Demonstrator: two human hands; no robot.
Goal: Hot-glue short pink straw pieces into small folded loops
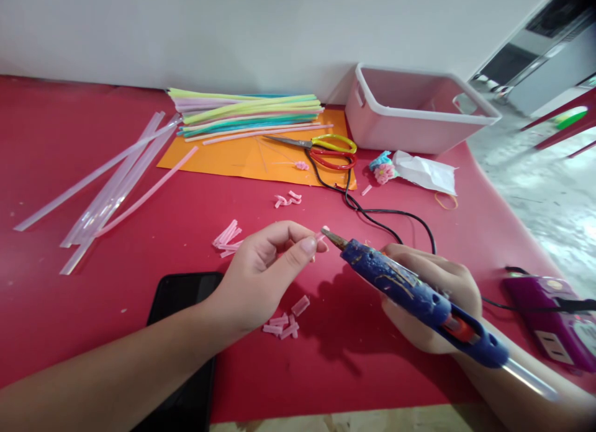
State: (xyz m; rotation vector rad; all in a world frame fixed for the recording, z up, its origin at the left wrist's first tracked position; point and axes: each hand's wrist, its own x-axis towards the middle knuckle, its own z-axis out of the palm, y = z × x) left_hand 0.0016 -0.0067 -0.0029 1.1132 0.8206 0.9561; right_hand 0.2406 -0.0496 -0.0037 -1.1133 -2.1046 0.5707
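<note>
Between the thumb and fingers of my left hand (267, 274) is a small pink piece of pipe cleaner (320, 236). My right hand (437, 283) grips a blue hot glue gun (395, 277), with a clear glue stick (531, 377) sticking out of its back end. The gun's metal nozzle (334, 238) meets the pink piece, or nearly so; I cannot tell whether they touch. Short pink cut pieces (282, 325) lie below my left hand, and more pink strips (227, 238) lie just beyond it. Several curled pink bits (287, 200) rest farther back.
Coloured pipe cleaners (251, 112) and scissors (310, 144) lie on orange paper (223, 162). Glue sticks (116, 184) are at left, a phone (181, 357) under my left forearm. A pink bin (414, 125), small flowers (383, 171), a black cord (372, 216) and a purple power strip (544, 320) are at right.
</note>
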